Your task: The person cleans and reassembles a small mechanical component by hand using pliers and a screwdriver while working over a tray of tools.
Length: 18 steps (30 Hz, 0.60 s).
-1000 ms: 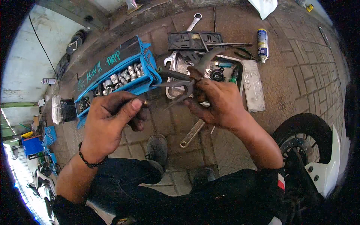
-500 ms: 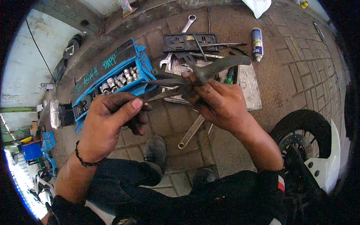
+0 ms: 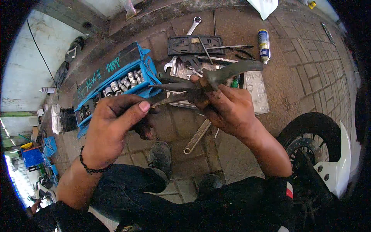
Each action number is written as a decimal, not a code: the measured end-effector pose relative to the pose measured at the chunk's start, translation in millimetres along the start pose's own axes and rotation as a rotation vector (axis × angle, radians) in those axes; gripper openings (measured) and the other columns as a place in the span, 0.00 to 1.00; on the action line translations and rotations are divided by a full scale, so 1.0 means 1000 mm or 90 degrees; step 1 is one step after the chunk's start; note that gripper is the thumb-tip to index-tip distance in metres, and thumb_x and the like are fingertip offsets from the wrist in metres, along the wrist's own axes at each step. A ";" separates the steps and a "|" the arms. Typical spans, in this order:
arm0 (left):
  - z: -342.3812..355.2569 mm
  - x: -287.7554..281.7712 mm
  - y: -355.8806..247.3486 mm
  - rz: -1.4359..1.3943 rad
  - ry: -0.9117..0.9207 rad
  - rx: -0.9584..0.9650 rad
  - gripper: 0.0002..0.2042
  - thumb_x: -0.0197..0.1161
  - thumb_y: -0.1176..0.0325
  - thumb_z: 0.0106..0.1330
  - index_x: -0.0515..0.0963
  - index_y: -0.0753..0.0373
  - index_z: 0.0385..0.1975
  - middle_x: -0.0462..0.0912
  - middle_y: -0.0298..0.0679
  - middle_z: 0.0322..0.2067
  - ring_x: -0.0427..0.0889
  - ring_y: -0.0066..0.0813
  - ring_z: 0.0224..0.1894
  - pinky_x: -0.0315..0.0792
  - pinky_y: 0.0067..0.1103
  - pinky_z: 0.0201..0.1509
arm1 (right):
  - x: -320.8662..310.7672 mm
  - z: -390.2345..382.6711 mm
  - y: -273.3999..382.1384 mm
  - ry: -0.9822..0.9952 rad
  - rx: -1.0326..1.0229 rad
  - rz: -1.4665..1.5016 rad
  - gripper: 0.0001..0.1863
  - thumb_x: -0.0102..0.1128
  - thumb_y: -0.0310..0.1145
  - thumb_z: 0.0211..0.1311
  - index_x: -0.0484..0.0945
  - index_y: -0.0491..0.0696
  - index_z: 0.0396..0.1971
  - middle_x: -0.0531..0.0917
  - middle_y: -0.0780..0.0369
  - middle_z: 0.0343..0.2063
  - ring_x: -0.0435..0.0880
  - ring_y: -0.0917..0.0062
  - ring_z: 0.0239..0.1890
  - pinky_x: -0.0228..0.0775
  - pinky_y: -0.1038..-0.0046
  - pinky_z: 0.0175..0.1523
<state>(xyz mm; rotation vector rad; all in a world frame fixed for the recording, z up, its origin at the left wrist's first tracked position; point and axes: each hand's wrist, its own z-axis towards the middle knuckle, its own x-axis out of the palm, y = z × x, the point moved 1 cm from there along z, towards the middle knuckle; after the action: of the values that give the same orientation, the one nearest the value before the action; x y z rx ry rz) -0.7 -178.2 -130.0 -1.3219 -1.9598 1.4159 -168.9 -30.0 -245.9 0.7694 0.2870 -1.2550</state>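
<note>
My right hand (image 3: 232, 106) is closed around a dark, grimy forked part (image 3: 235, 70). Two narrow prongs of it point left, and a thick curved arm sticks out to the right; its exact kind I cannot make out. My left hand (image 3: 116, 123) pinches a tiny brass-coloured piece (image 3: 153, 107) between thumb and fingers, mostly hidden by them. The lower prong's tip meets these fingertips or lies just beside them; which, I cannot tell. Behind my left hand stands an open blue toolbox (image 3: 145, 71) with several silver sockets (image 3: 125, 83).
Beyond my hands lie a black plastic tray (image 3: 185, 45), wrenches, a screwdriver and a metal tray (image 3: 257, 91). A spray can (image 3: 264, 46) stands at far right. A large wrench (image 3: 197, 136) lies on the paving near my shoe (image 3: 160, 156). At right is a motorcycle wheel (image 3: 309, 135).
The forked part has tilted slightly, its curved arm reaching a little farther right. Its lower prong has come closer to my left fingertips, and the brass-coloured piece shows less.
</note>
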 end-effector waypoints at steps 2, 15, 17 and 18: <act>0.001 0.000 -0.001 0.002 0.006 -0.007 0.12 0.59 0.64 0.63 0.77 0.71 0.32 0.80 0.39 0.22 0.79 0.25 0.22 0.73 0.19 0.29 | -0.004 0.003 0.002 0.015 0.003 0.005 0.31 0.66 0.34 0.45 0.71 0.57 0.55 0.79 0.65 0.27 0.79 0.73 0.22 0.71 0.71 0.21; 0.000 0.000 -0.004 0.041 0.006 0.012 0.13 0.58 0.63 0.64 0.77 0.71 0.31 0.79 0.39 0.23 0.79 0.24 0.23 0.72 0.19 0.28 | -0.005 0.007 0.006 0.032 0.012 -0.002 0.35 0.67 0.33 0.42 0.69 0.57 0.56 0.78 0.65 0.24 0.78 0.74 0.21 0.70 0.72 0.21; 0.002 0.000 -0.003 0.065 0.011 0.039 0.13 0.58 0.64 0.65 0.77 0.71 0.32 0.79 0.38 0.22 0.79 0.24 0.23 0.72 0.19 0.28 | -0.008 0.007 0.008 0.080 0.038 0.023 0.31 0.67 0.33 0.43 0.71 0.55 0.53 0.79 0.64 0.26 0.79 0.72 0.22 0.71 0.70 0.22; 0.001 0.000 -0.004 0.086 0.001 0.054 0.13 0.58 0.65 0.65 0.77 0.71 0.32 0.79 0.39 0.23 0.79 0.24 0.23 0.73 0.19 0.29 | -0.008 0.006 0.009 0.103 0.051 0.036 0.29 0.67 0.34 0.43 0.72 0.54 0.51 0.79 0.64 0.26 0.80 0.71 0.23 0.71 0.70 0.23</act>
<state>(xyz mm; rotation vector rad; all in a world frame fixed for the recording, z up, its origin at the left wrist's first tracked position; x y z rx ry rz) -3.0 -179.0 -127.1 -1.4396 -1.8180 1.5422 -164.1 -27.2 -233.0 0.9441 0.3446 -1.1584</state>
